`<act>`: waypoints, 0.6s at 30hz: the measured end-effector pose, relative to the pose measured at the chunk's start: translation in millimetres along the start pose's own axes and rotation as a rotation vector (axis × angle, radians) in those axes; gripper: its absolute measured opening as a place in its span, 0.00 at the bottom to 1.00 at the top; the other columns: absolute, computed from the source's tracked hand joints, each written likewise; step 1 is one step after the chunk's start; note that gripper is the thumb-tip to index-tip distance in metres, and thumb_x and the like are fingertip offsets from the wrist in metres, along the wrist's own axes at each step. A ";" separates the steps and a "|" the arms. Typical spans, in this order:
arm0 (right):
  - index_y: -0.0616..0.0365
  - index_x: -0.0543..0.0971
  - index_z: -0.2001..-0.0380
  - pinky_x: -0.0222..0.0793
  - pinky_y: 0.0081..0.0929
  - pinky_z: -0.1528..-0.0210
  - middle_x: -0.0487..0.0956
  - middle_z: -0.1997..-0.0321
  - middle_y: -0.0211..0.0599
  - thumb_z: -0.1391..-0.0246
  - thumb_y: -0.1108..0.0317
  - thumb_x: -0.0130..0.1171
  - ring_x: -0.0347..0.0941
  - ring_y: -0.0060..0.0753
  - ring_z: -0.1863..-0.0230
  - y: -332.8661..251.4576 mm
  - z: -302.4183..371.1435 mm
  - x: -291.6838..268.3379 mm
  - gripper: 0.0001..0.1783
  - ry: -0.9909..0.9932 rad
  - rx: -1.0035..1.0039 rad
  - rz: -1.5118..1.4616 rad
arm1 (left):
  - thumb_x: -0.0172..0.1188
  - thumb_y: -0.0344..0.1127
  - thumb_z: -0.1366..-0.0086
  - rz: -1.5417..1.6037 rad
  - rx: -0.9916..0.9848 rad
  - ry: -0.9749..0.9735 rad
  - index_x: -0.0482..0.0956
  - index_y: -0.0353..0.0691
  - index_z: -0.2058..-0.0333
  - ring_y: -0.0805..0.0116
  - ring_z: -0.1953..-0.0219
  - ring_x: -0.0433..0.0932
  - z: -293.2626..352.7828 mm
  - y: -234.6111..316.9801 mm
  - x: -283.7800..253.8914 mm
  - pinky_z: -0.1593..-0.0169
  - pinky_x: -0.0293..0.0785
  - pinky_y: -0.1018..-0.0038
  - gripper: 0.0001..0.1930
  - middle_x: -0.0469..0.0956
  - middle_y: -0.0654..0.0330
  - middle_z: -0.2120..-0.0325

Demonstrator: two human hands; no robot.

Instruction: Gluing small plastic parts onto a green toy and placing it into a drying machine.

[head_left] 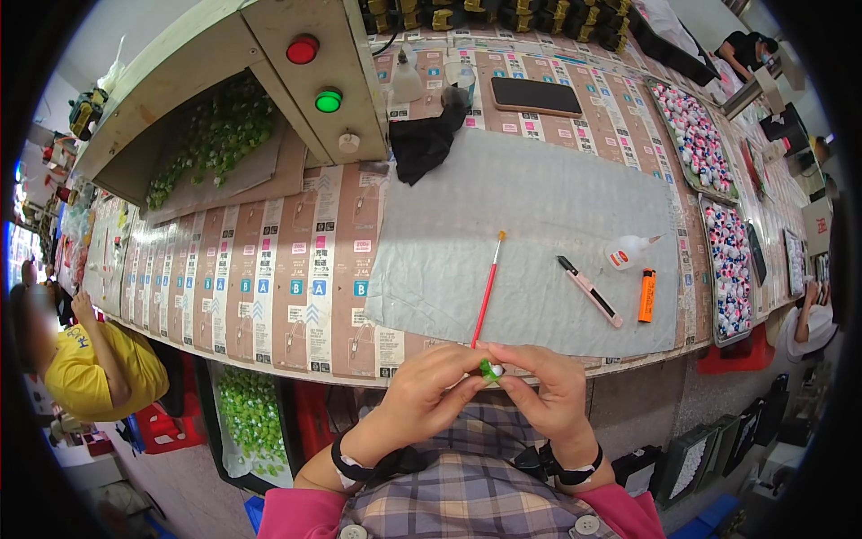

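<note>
My left hand (pixel 429 388) and my right hand (pixel 545 388) meet in front of my apron, at the table's near edge. Between their fingertips they pinch a small green and white piece (pixel 490 369); its exact kind is too small to make out. Just beyond my fingers lies a red-handled paintbrush (pixel 488 292) on a grey cloth sheet (pixel 431 287). To its right are a pink and black utility knife (pixel 590 292), an orange lighter (pixel 646 296) and a small white glue bottle (pixel 631 251) with a thin tip.
A metal machine (pixel 314 54) with red and green buttons stands at the left, green pieces inside its opening. Trays (pixel 738 337) of pink, white and blue pieces line the right. A phone (pixel 536 96) and a black cloth (pixel 426 144) lie farther back. A bin (pixel 211 422) of green pieces sits below left.
</note>
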State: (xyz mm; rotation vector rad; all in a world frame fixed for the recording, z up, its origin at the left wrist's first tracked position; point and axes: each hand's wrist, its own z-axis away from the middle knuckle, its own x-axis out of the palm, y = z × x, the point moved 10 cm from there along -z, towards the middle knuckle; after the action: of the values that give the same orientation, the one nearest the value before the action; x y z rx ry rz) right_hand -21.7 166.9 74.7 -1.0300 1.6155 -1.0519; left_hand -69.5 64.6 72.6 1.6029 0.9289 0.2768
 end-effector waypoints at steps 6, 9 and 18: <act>0.59 0.76 0.56 0.71 0.23 0.62 0.79 0.62 0.39 0.55 0.76 0.58 0.77 0.33 0.64 1.7 0.7 0.5 0.18 0.012 0.019 -0.006 | 0.57 0.25 0.45 0.008 -0.016 0.010 0.73 0.35 0.60 0.58 0.69 0.75 0.7 -2.5 -0.6 0.65 0.70 0.70 0.13 0.76 0.55 0.70; 0.59 0.76 0.56 0.71 0.23 0.62 0.79 0.63 0.39 0.55 0.76 0.58 0.77 0.32 0.64 3.1 1.2 0.3 0.18 0.016 0.025 -0.007 | 0.57 0.25 0.45 0.014 -0.019 0.011 0.74 0.35 0.60 0.58 0.69 0.75 0.3 -3.4 -0.6 0.65 0.70 0.71 0.12 0.76 0.55 0.70; 0.58 0.76 0.56 0.71 0.22 0.63 0.79 0.63 0.39 0.55 0.77 0.58 0.77 0.31 0.65 2.5 0.7 1.3 0.18 0.015 0.028 -0.002 | 0.57 0.25 0.45 0.018 -0.021 0.013 0.74 0.35 0.60 0.58 0.69 0.75 1.1 -4.1 -0.8 0.65 0.70 0.71 0.12 0.76 0.55 0.71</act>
State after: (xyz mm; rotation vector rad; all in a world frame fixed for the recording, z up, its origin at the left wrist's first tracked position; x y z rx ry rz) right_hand -21.7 166.2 71.9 -1.0073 1.6078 -1.0830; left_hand -71.0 63.2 68.7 1.5927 0.9194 0.3085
